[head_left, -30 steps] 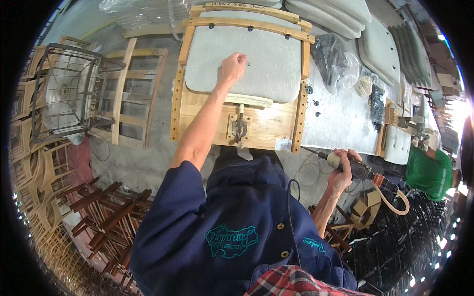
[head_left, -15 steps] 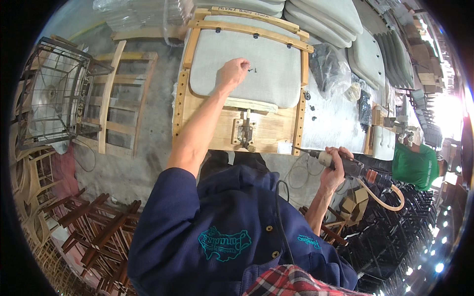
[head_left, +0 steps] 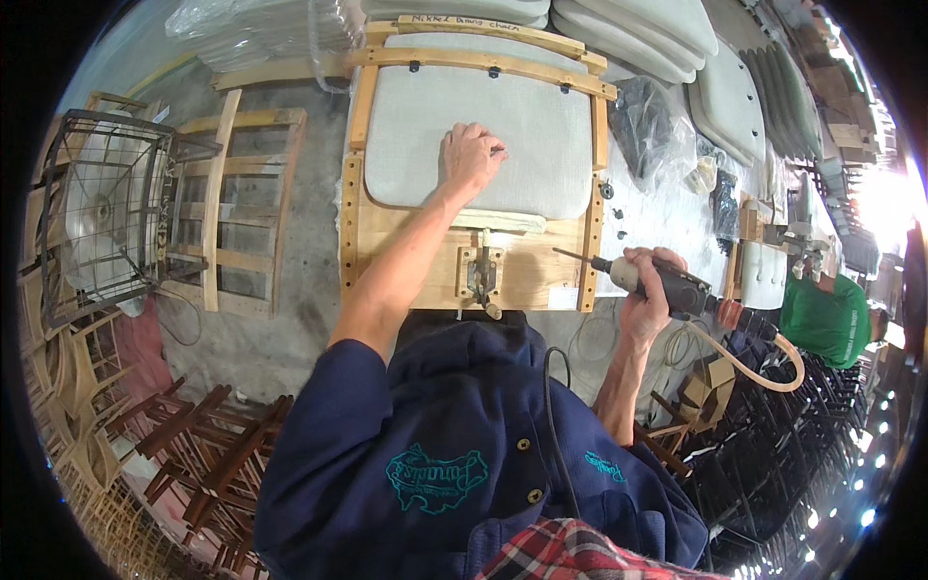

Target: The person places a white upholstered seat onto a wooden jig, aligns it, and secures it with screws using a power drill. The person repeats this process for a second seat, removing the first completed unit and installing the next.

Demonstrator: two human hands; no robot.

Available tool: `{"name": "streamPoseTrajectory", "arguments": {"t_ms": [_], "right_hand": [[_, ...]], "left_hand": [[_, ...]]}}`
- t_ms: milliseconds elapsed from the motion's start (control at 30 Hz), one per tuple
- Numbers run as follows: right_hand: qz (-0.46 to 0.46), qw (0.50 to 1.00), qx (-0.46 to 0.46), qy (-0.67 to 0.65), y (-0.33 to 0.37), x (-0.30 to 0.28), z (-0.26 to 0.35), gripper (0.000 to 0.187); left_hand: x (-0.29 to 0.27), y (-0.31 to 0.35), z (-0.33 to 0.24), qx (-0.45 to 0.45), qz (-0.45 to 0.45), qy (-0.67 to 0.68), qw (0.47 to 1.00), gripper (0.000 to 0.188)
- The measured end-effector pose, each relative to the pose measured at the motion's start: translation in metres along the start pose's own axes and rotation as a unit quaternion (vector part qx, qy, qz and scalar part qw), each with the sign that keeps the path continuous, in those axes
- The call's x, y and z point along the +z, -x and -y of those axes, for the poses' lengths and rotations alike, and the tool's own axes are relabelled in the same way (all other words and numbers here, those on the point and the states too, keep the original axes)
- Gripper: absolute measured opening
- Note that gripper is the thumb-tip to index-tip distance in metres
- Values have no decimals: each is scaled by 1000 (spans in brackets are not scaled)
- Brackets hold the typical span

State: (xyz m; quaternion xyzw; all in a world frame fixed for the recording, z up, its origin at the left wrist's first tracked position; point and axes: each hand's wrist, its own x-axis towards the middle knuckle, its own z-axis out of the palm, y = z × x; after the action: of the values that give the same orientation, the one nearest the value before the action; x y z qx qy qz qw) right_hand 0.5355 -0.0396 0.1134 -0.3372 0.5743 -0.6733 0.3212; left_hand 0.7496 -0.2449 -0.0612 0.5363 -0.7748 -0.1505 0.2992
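Note:
My left hand [head_left: 471,159] is closed over the middle of a grey upholstered seat pad [head_left: 541,135]. A small dark screw [head_left: 498,150] shows at its fingertips; the fingers partly hide it. The pad lies in a wooden jig [head_left: 353,232] with a toggle clamp [head_left: 481,271] at its near side and a padded bar [head_left: 498,221] against the pad's near edge. Black brackets [head_left: 494,72] sit along the jig's far crossbar. My right hand [head_left: 652,295] is wrapped round an air screwdriver [head_left: 688,293], whose long bit points left over the jig's near right corner.
A beige hose [head_left: 788,382] loops from the driver. Right of the jig are plastic bags [head_left: 652,130] and small black parts [head_left: 621,235]. Stacked pads [head_left: 638,39] stand beyond. A wire rack [head_left: 106,213] and wooden pallet [head_left: 256,208] are left. A person in green [head_left: 824,319] is at far right.
My left hand has come down onto the loose screws and closed on one. My right hand has raised the screwdriver a little, its bit now further left over the jig.

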Motion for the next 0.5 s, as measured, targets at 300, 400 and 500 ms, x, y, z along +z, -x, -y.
{"name": "streamPoseTrajectory", "arguments": {"t_ms": [300,400,500], "right_hand": [[24,985,-112,-126,-40,50,-19,24],[41,977,-142,-156,-50,70,-21,24],[46,971,-152,-178,-57,78,-23,24]], "left_hand": [[-27,14,-47,-368,34,704,607,25],[-28,26,-45,-348,51,814,462,21],[-27,31,-53,-352,54,837,416,19]]}}
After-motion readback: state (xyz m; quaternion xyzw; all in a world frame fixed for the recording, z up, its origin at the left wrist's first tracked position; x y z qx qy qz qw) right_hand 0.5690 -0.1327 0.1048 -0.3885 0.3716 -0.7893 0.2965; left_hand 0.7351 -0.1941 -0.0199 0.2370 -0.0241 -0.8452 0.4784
